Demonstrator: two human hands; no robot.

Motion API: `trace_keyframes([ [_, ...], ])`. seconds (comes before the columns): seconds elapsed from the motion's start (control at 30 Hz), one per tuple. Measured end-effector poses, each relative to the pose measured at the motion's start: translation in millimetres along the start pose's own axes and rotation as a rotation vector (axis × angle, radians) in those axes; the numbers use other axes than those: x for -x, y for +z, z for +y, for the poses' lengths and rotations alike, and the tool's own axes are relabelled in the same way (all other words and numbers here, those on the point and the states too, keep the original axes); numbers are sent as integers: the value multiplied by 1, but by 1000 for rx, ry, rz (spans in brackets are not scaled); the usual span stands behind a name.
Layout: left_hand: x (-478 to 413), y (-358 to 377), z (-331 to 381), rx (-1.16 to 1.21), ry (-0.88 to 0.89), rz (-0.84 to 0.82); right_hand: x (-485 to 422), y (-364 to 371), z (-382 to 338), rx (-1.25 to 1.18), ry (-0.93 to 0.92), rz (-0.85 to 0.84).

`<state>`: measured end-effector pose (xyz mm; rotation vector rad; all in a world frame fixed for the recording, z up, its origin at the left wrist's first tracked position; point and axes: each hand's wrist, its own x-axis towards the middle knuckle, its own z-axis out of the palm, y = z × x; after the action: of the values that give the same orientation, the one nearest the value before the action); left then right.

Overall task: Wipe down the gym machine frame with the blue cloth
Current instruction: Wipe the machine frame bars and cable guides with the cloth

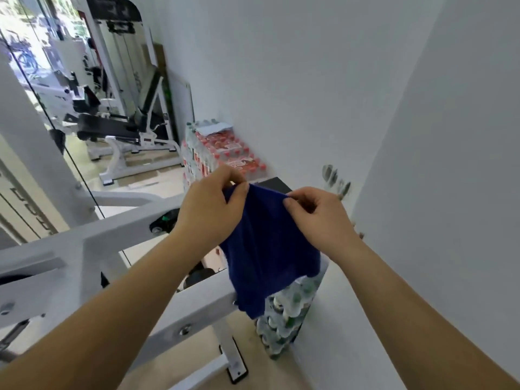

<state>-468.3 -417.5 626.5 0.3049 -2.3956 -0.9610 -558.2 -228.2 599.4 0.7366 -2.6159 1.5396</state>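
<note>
Both hands are raised in front of the person, the left hand and the right hand each pinching the top edge of the blue cloth between thumb and curled fingers, close together. Behind them a white wall runs along the right side of the room and turns a corner. Below and to the left stands the gym machine frame, its white painted bars crossing at angles, one bar ending just under the hands. Further back sits another white machine with black pads. The blue cloth hangs loose in the air from the two pinches, its lower corner reaching down in front of the end of that bar; I cannot tell whether it touches. Against the wall are stacked packs of red-capped bottles, and a wrapped pack of green-capped bottles stands on the floor below the cloth.
</note>
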Motion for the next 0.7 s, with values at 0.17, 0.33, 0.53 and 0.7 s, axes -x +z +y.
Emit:
trace_keyframes([
  [0.17, 26, 74, -43, -445, -52, -456, -49, 20, 74, 236, 54, -127],
  [0.33, 44, 135, -15, -454, -23, -462, -98, 29, 105, 357, -48, -211],
  [0.53, 26, 165, -8, -600, -46, -470, -109, 47, 118, 537, -52, -206],
  [0.7, 49, 122, -32, -630, 53, -564, -108, 46, 116, 557, -43, -277],
])
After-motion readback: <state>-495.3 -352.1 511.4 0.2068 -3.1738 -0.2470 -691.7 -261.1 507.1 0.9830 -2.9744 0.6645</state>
